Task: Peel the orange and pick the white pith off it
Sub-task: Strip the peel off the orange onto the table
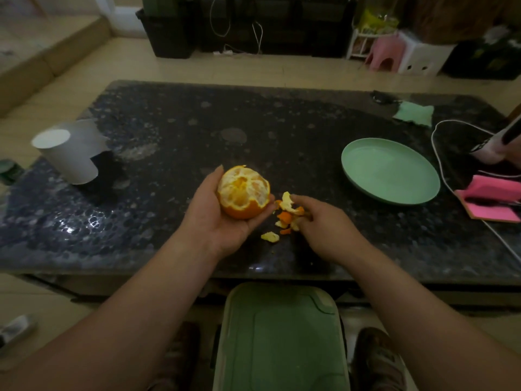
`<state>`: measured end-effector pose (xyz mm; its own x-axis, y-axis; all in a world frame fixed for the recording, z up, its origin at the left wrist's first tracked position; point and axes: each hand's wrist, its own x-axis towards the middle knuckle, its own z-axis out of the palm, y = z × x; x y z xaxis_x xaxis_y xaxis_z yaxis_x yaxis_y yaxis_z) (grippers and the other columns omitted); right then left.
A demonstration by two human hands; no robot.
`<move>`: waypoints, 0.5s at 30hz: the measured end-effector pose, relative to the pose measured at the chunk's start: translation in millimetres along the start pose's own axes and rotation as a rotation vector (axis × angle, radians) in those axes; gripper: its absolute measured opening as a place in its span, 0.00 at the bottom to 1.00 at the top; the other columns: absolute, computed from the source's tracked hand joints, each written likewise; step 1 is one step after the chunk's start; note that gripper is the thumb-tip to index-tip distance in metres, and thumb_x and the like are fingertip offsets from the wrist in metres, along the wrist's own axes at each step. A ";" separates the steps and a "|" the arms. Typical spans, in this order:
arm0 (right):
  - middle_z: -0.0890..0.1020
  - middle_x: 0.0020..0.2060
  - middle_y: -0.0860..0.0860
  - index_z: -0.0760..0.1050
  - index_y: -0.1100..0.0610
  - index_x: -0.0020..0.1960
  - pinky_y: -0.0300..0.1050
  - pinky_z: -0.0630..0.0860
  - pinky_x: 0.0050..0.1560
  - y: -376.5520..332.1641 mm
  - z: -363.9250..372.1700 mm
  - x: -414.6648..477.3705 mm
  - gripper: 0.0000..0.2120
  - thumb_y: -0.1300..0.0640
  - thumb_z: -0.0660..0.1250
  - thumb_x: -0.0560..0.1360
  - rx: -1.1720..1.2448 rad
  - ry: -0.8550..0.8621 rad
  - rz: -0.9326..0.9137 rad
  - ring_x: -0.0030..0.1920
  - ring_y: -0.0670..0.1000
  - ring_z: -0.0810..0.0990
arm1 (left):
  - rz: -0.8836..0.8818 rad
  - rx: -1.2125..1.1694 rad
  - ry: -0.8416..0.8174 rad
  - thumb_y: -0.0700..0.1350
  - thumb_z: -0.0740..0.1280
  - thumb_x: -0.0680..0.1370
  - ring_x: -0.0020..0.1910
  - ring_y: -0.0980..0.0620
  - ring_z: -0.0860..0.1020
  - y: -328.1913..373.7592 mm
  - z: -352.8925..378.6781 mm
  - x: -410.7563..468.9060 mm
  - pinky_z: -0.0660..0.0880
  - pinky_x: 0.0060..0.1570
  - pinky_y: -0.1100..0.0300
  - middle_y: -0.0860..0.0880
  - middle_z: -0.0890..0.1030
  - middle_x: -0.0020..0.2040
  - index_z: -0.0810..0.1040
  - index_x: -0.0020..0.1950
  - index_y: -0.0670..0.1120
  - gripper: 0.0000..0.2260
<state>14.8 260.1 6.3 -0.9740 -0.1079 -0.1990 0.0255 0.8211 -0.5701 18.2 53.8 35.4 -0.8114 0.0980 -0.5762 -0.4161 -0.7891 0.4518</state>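
Left hand (217, 218) cups the orange (243, 191) from below, just above the table (169, 131) and near its front edge at mid-width. Fingers curled round the underside, thumb up along the fruit's 9 o'clock side. The top of the orange is stripped, with pale segments and white pith showing; rind is still on the lower part, from about 4 to 8 o'clock.

Right hand (321, 224) sits at 4 o'clock of the orange, close beside it. Fingers bent inward and bunched, pinching a peel piece (288, 203) with its white side up; the piece lies just beside the fruit's 3 o'clock edge. Can't tell whether it touches the fruit.

More peel scraps (270, 236) lie on the table at 5 o'clock of the orange, under and beside the right hand's fingers; the nearest one lies apart from the rest.

Green plate (390, 170) at 3 o'clock of the orange, well apart, nothing on it. White paper cylinder (67, 150) at 9 o'clock near the table's left edge, tilted. Green cloth (414, 114) at 2 o'clock near the far edge. White cable (437, 162) loops round the plate's right side. Pink object (490, 198) at the right edge; can't tell what it is. Green stool (282, 334) at 6 o'clock, below the table edge between the forearms.
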 end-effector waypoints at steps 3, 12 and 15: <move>0.80 0.58 0.50 0.73 0.40 0.70 0.52 0.79 0.58 0.2 -3.1 -0.5 0.15 0.46 0.64 0.83 -0.082 0.116 0.042 0.54 0.52 0.81 | 0.055 0.008 -0.013 0.60 0.71 0.82 0.57 0.30 0.86 -3.7 1.8 1.7 0.83 0.56 0.32 0.33 0.85 0.60 0.78 0.72 0.42 0.27; 0.88 0.43 0.54 0.78 0.56 0.57 0.46 0.79 0.35 -47.1 -1.6 -35.9 0.22 0.38 0.59 0.85 0.798 -0.133 0.047 0.37 0.52 0.84 | 0.134 0.176 -0.108 0.59 0.67 0.84 0.61 0.41 0.85 -20.3 9.6 -4.5 0.82 0.63 0.45 0.38 0.85 0.63 0.78 0.74 0.40 0.27; 0.87 0.43 0.55 0.77 0.58 0.57 0.50 0.82 0.39 -44.3 -6.9 -35.3 0.19 0.42 0.59 0.86 0.736 -0.094 -0.004 0.39 0.54 0.85 | 0.178 0.205 -0.124 0.58 0.67 0.83 0.63 0.40 0.83 -18.9 8.1 -4.8 0.81 0.62 0.42 0.37 0.84 0.66 0.76 0.76 0.40 0.28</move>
<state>46.5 231.4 44.1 -0.9519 -0.1844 -0.2446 0.1987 0.2360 -0.9512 26.6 73.1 35.2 -0.9176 0.0521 -0.3941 -0.3269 -0.6631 0.6734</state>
